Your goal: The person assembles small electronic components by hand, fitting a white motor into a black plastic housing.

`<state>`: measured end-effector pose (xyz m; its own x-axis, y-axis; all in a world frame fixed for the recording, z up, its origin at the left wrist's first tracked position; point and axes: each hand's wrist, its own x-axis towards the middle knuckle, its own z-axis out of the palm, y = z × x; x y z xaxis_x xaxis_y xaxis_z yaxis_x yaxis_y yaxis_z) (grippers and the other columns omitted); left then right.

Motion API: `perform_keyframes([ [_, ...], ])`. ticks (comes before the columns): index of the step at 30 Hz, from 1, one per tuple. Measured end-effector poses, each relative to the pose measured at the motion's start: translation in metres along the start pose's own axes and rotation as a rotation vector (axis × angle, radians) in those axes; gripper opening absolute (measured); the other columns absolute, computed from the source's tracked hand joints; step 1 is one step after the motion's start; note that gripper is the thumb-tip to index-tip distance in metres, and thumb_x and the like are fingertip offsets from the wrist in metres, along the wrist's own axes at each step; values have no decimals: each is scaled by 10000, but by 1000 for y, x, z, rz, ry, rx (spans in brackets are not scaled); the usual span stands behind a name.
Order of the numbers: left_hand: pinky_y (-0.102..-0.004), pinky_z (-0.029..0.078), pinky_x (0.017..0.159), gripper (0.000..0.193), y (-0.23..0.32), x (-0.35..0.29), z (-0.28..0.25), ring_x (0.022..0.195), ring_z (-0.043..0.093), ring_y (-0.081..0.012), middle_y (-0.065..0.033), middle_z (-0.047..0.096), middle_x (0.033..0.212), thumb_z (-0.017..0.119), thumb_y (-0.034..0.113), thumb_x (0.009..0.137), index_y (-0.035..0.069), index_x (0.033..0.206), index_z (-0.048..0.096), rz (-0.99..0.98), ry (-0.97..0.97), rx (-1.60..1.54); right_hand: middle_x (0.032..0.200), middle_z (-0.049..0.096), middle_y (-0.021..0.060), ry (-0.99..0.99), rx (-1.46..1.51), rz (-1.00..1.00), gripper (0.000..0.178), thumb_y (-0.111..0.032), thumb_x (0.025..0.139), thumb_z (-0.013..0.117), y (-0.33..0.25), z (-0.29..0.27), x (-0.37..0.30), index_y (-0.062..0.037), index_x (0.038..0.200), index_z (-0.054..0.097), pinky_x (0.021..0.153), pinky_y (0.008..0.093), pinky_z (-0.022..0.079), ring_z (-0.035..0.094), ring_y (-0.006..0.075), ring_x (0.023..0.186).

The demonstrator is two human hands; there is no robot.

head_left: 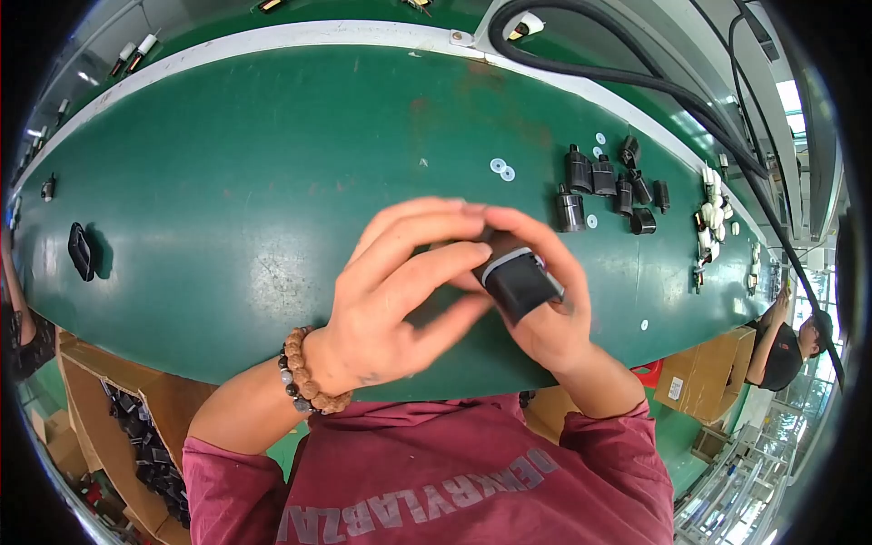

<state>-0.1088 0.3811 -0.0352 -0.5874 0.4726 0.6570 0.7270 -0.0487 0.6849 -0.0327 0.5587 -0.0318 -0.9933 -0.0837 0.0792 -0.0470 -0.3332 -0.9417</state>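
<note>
- Toward the left of the green table [236, 173], a black shell [81, 252] lies apart from your hands.
- Below the edge there, an open cardboard box [177, 395] holds many black parts [150, 445].
- Your left hand [386, 309], beaded bracelet [300, 372] at its wrist, has its fingers loosely spread, tips at the casing; blur means I cannot tell whether they pinch it.
- Beyond your hands lie translucent discs [498, 165].
- The black casing [520, 287] with a grey band sits tilted between your hands, above the table.
- Your right hand [548, 341] curls around that casing, gripping it.
- Farther right, more black casings [603, 174] cluster, then white-and-black parts [711, 218].
</note>
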Motion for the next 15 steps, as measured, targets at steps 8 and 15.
perform_keyframes([
  [8, -436, 527, 911, 519, 2, 2, -6, 1087, 613, -375, -201, 629, 1164, 816, 160, 637, -48, 1086, 660, 75, -106, -71, 1454, 337, 225, -53, -492, -331, 645, 100, 787, 618, 2, -7, 11, 48, 1390, 394, 1033, 409, 435, 472, 330, 1284],
  [15, -430, 529, 905, 491, 3, -1, -5, 1092, 613, -383, -215, 626, 1167, 802, 123, 648, -67, 1077, 657, 62, -94, -104, 1414, 381, 265, -61, -497, -401, 586, 45, 786, 655, -7, -8, 12, 83, 1333, 450, 1015, 411, 449, 512, 344, 1238],
])
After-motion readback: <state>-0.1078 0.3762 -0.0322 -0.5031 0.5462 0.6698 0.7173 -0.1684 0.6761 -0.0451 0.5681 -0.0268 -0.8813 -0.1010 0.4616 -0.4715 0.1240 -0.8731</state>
